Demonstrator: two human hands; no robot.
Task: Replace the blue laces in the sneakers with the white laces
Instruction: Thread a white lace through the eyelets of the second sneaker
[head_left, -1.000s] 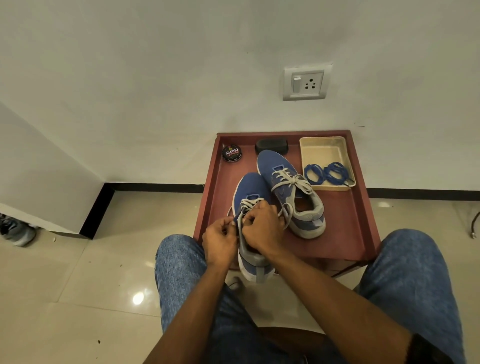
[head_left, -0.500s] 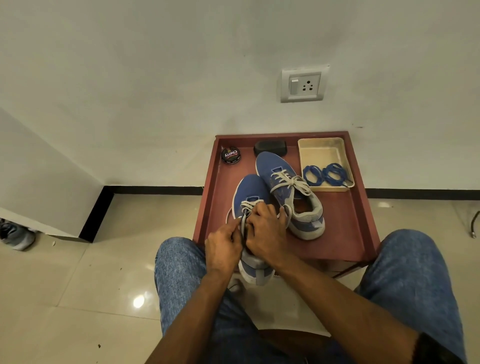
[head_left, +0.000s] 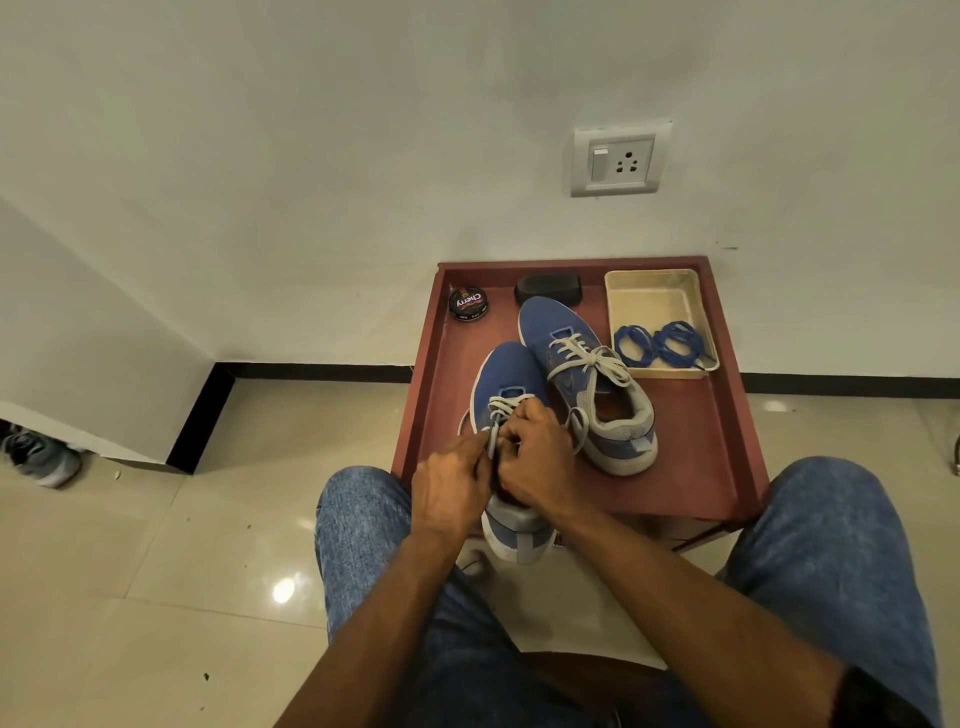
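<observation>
A person is sitting at a low red worktop (head_left: 691, 467) with a raised rim, knees in blue jeans to either side of its near edge. Two blue sneakers are lying on it. The near sneaker (head_left: 506, 374) is sitting by the near left corner, its heel overhanging the near edge, toe pointing toward the far edge. The left hand (head_left: 451, 486) and the right hand (head_left: 535, 457) are meeting over its throat; the fingers of both are curling in and pinching the white lace (head_left: 501, 410) where it is leaving the upper eyelets. A loop of the same lace is showing on the worktop just left of the shoe.

The second sneaker (head_left: 576, 374) is lying just to the right, touching the first near the toe, with its white lace threaded and its ends trailing loose beside the collar. At the far right corner a cream tray (head_left: 652, 299) is holding the blue laces (head_left: 657, 343), coiled in two bundles at its near end. Along the far edge a round shoe polish tin (head_left: 468, 303) is sitting near the left corner, and a black brush-like block (head_left: 548, 288) is sitting between tin and tray, just beyond the second sneaker's toe.

A wall socket (head_left: 618, 162) is showing above; a grey shoe (head_left: 41, 457) is lying on the floor, far left.
</observation>
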